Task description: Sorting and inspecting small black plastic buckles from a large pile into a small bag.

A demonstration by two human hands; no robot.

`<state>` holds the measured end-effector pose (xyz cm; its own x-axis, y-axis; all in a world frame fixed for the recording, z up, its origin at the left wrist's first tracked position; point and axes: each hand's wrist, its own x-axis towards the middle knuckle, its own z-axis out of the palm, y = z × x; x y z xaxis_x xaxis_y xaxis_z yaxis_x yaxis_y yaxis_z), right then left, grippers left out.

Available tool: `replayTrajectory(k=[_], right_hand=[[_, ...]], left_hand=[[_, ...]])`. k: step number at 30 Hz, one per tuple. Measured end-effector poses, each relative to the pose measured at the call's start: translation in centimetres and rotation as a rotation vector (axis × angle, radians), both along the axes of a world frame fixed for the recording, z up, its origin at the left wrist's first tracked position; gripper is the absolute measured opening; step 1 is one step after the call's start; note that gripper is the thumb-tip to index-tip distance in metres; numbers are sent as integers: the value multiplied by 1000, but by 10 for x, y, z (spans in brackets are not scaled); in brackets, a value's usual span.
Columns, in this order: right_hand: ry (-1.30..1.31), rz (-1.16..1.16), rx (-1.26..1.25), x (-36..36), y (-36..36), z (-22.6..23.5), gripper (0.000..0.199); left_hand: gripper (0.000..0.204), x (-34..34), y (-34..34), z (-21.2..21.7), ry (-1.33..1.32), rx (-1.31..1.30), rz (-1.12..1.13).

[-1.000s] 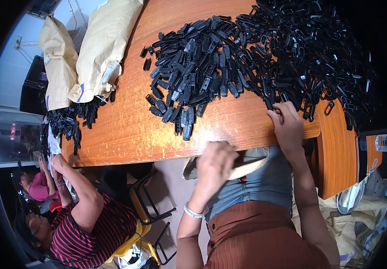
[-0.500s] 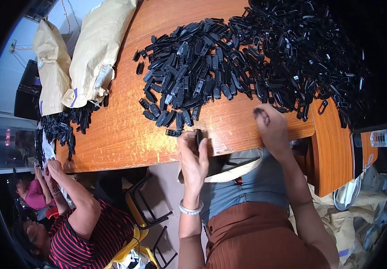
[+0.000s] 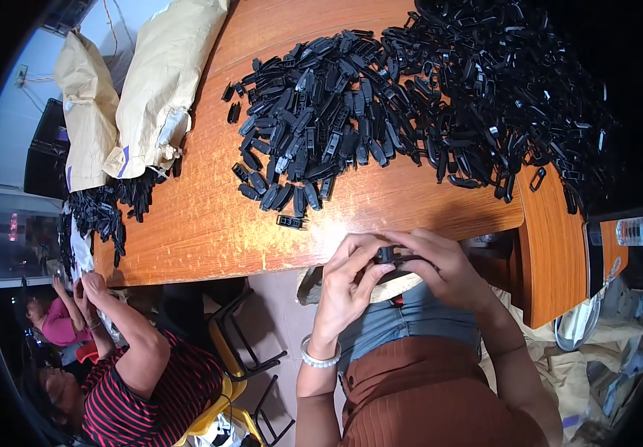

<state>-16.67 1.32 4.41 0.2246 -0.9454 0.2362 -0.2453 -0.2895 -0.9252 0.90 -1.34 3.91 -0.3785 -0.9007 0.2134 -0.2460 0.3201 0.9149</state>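
Both hands meet at the table's front edge, above my lap. My left hand [image 3: 349, 281] pinches a small black plastic piece [image 3: 385, 255] between thumb and fingers. Against it, my right hand [image 3: 446, 270] is closed on a dark piece that its fingers mostly cover; its shape cannot be made out. Beyond the hands spreads a pile of long, rounded black plastic pieces [image 3: 314, 112]. To its right lies a bigger heap of black pieces [image 3: 515, 97], many shaped like narrow loops. One single slotted black piece [image 3: 290, 222] lies apart, near the left hand.
Under my hands, a pale-rimmed open bag [image 3: 309, 289] hangs between the wooden table [image 3: 209, 216] and my lap. Large paper sacks [image 3: 161, 82] stand at the far left. A person in a striped shirt [image 3: 161, 380] works on the left, near yellow-and-black chairs [image 3: 236, 357].
My right hand has come down and left from the right heap to the left hand. The left hand has shifted right with its black piece, and the two now work together.
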Motion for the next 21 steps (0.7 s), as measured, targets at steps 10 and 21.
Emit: replayTrajectory(k=[10,21], right_hand=[[375,-59,-252,6,6,-5,42],[369,-6,-111,-1,11,-6,37]], left_hand=[[15,0,4,5,50,97,13],[14,-6,1,11,-1,275,13]])
